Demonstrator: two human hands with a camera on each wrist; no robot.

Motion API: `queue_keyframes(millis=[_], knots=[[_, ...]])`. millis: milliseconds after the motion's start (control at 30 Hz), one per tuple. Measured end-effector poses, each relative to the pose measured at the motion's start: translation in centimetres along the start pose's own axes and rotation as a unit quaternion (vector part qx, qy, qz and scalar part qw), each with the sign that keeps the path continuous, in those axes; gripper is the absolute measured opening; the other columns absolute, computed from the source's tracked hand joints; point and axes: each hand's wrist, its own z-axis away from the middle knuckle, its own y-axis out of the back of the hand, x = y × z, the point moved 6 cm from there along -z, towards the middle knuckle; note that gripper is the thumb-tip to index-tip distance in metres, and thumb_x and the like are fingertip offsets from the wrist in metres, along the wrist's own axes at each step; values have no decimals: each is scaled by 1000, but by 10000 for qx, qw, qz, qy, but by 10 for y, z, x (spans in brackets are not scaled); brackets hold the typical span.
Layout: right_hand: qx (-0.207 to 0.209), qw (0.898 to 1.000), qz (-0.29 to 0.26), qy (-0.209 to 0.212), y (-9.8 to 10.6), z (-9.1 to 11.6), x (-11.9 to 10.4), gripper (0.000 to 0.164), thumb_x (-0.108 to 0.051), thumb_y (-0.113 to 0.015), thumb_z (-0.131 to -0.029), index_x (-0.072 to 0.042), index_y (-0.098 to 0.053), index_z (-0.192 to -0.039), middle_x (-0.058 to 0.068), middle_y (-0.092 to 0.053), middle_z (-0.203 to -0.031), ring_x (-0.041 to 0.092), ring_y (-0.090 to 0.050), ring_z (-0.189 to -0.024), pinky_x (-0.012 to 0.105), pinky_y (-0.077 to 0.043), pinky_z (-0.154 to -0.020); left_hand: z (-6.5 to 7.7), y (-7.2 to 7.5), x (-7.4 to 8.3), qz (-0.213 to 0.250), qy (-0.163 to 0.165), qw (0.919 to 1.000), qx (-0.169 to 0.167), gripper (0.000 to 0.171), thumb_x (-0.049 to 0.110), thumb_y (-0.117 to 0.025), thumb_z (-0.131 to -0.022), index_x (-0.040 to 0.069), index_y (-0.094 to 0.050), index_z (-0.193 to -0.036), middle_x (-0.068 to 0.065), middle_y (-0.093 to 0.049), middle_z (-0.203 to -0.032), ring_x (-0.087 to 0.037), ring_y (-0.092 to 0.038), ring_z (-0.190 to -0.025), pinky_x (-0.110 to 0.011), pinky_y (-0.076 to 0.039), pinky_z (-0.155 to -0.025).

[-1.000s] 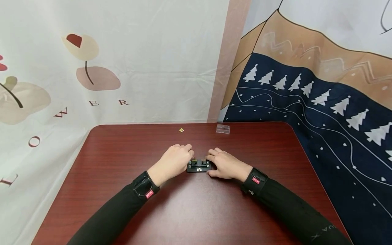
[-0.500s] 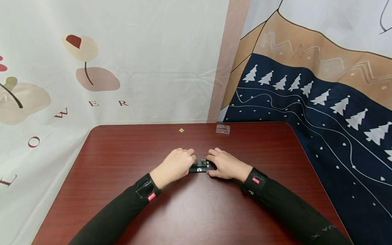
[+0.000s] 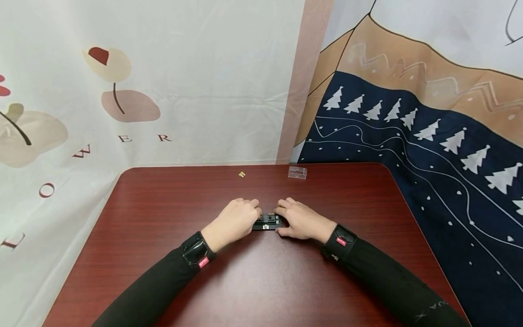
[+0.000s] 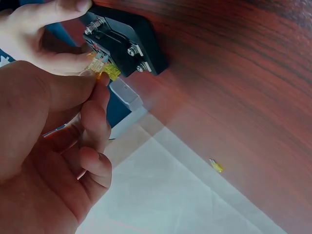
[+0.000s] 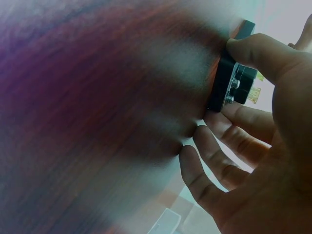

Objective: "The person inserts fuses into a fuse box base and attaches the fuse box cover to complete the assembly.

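In the head view, a black fuse block lies on the table between the two hands. My left hand covers its left end. The left wrist view shows thumb and index fingertip pinching a small yellow blade fuse against the block's side; how deep it sits is hidden. Beside it is another yellow fuse in the block. My right hand holds the block's right end, thumb on the near edge, fingers at the far side. Metal screws stand on the block.
Toward the table's back edge lie loose yellow fuses, with a clear plastic box to their right. The reddish-brown table ends at a printed cloth behind it.
My left hand has shifted slightly right and nearer, over the left end of the block, then stays almost still. The right hand and block keep their place.
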Motion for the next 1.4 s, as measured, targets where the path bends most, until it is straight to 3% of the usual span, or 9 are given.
queue_keyframes(millis=[433,833,1133,1400], knots=[[18,10000,-24,-19,-1,-1,1,49,-41,-84,-94,-13,-75,-134,-2,-63,-117,17,-56,-107,40,-55,-96,1,0,2,-102,-93,9999,55,4,16,-84,-90,19,-81,-89,3,-67,-86,-17,-70,-74,-33,-54,-66],[22,10000,-21,-11,1,0,0,49,-41,-84,-94,-13,-75,-134,-2,-64,-118,18,-57,-109,40,-55,-97,1,2,5,-149,-166,9998,14,7,17,-88,-85,18,-81,-87,2,-68,-86,-17,-70,-71,-34,-53,-65],[39,10000,-33,-16,0,1,0,49,-41,-84,-94,-13,-75,-133,-2,-64,-117,17,-57,-107,40,-55,-97,1,3,6,-129,-175,9996,202,11,23,-81,-97,20,-80,-87,4,-66,-85,-15,-70,-71,-31,-52,-63],[38,10000,14,-2,0,0,0,50,-41,-84,-94,-13,-75,-134,-2,-64,-118,18,-57,-108,40,-55,-98,0,4,6,-16,-222,9995,235,10,22,-81,-97,19,-80,-88,5,-65,-85,-13,-69,-71,-30,-52,-64]])
